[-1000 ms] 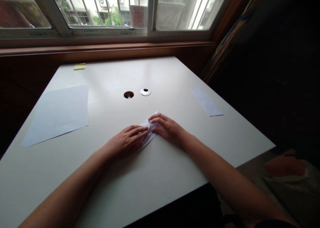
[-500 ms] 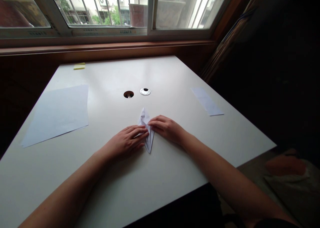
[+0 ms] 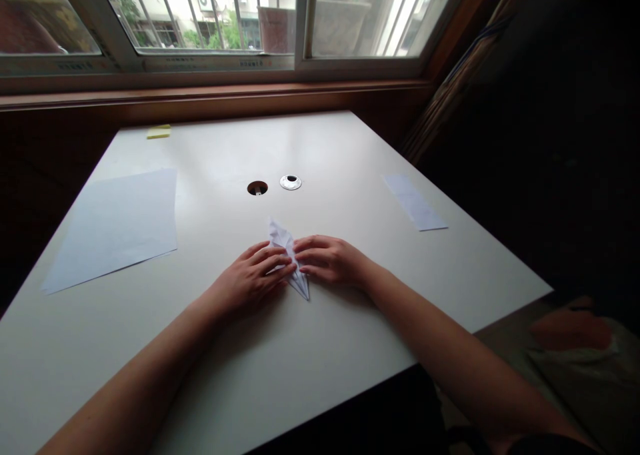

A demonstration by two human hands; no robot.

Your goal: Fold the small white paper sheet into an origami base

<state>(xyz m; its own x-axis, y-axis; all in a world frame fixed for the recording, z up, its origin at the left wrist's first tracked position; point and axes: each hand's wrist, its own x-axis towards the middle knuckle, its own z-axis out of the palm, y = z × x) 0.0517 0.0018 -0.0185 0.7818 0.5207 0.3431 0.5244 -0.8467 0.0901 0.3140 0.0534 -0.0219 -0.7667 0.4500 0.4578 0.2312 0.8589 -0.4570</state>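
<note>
A small folded white paper piece [image 3: 286, 252] lies on the white table [image 3: 320, 348], pointed at both ends, its far tip leaning left. My left hand [image 3: 253, 278] rests on its left side, fingers pressed onto the paper. On the other side, my right hand [image 3: 330, 260] has its fingertips pinching the paper's middle. Both hands meet over the fold and hide most of its centre.
A flat white sheet [image 3: 117, 225] lies at the left. A narrow paper strip [image 3: 414, 202] sits at the right. A round cable hole [image 3: 257, 188] and its loose cap [image 3: 291, 182] are just beyond the hands. A yellow sticky pad [image 3: 159, 132] lies far left, under the window.
The folded paper has turned on the table: its far tip swung from pointing right, through straight ahead, to leaning left. Both hands stayed on it and shifted slightly.
</note>
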